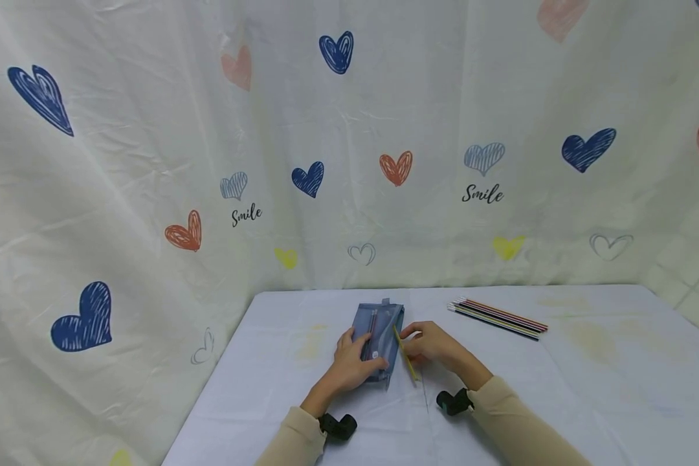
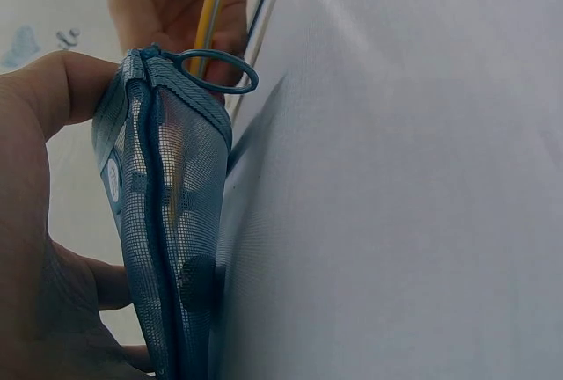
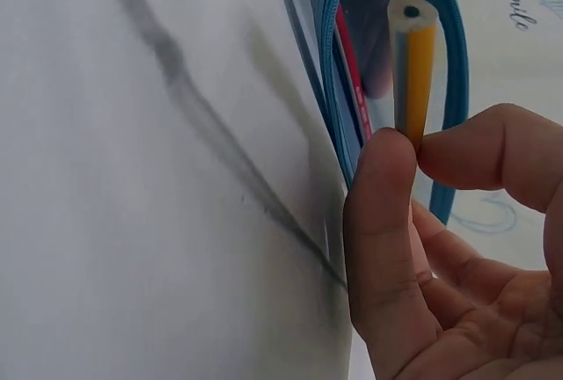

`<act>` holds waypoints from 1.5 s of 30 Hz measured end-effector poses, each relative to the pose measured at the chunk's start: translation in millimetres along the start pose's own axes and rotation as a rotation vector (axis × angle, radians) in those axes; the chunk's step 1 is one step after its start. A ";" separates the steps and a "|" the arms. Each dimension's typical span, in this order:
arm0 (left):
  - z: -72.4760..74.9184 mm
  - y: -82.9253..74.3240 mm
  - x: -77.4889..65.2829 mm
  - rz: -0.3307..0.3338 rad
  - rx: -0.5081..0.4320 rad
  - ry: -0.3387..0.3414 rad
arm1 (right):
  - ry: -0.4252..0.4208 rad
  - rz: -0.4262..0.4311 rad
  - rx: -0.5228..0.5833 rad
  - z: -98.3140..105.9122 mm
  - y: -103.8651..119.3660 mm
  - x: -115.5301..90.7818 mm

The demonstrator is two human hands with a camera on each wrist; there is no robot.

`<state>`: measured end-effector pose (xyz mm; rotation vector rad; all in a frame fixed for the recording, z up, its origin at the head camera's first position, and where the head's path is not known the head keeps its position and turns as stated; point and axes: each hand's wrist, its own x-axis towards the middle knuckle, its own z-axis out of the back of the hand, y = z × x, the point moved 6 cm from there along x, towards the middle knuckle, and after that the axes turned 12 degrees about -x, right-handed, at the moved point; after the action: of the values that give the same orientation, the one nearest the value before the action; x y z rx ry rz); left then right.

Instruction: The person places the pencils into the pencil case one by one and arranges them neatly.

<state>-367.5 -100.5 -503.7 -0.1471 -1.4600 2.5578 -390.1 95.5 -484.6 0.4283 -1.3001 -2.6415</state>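
A blue mesh pencil case (image 1: 391, 318) with a zipper lies on the table, tipped on its side edge in the left wrist view. My left hand (image 1: 352, 364) grips it, thumb at the near end and fingers over the left side. Its zipped side gapes toward my right hand (image 1: 433, 344), which pinches a yellow pencil (image 3: 420, 81) between thumb and fingers. The pencil slants beside the case opening, its flat end toward me. A red pencil (image 3: 352, 76) shows inside the case in the right wrist view. A blue pull ring (image 2: 251, 76) hangs at the case's near end.
Several striped and dark pencils (image 1: 498, 318) lie in a loose bundle on the white-covered table (image 1: 588, 401), right of my right hand. Behind the table hangs a white curtain (image 1: 419, 97) printed with hearts. Dark wrist cameras (image 1: 338, 427) sit on both wrists.
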 end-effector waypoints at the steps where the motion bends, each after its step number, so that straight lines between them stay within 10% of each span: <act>1: 0.0 -0.1 0.0 -0.002 0.002 -0.001 | -0.006 0.000 -0.002 -0.8 1.5 1.4; 45: 0.8 -1.4 -2.0 0.003 -0.021 0.004 | -0.036 -0.050 0.040 -26.6 21.1 23.9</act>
<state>-365.5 -100.9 -502.1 -0.1573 -1.4872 2.5434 -403.6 56.3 -487.6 0.4254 -1.3724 -2.6800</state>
